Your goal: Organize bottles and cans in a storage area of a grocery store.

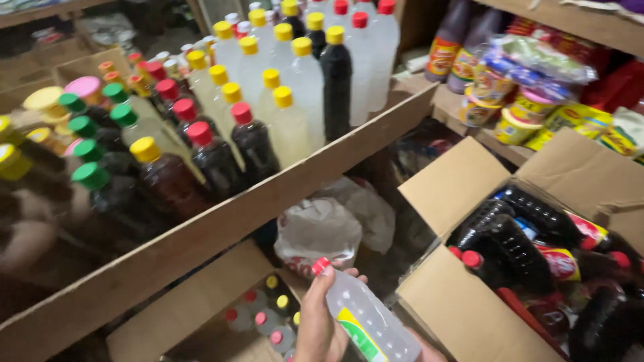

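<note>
Wooden shelf (pixel 221 221), the landmark: a slanted board front crosses the view from lower left to upper right, and behind it stand crowded bottles, clear ones with yellow caps (pixel 295 100), dark ones with red caps (pixel 251 144), and green-capped ones (pixel 100 188) toward its left end. Right of the shelf and lower, an open cardboard box (pixel 463 302) holds dark bottles lying on their sides. Below the shelf, a second open box (pixel 201 302) shows small bottle caps from above; beside it lies a white plastic bag (pixel 322 228). In front of the shelf, at the bottom edge, one hand (pixel 318 322) is wrapped around a clear bottle with a red cap (pixel 369 318), fingers closed about the upper body near the neck. Which hand it is cannot be told. The bottle's long axis runs diagonally, cap up-left toward the shelf, base down-right toward the open box. No other hand shows.
</note>
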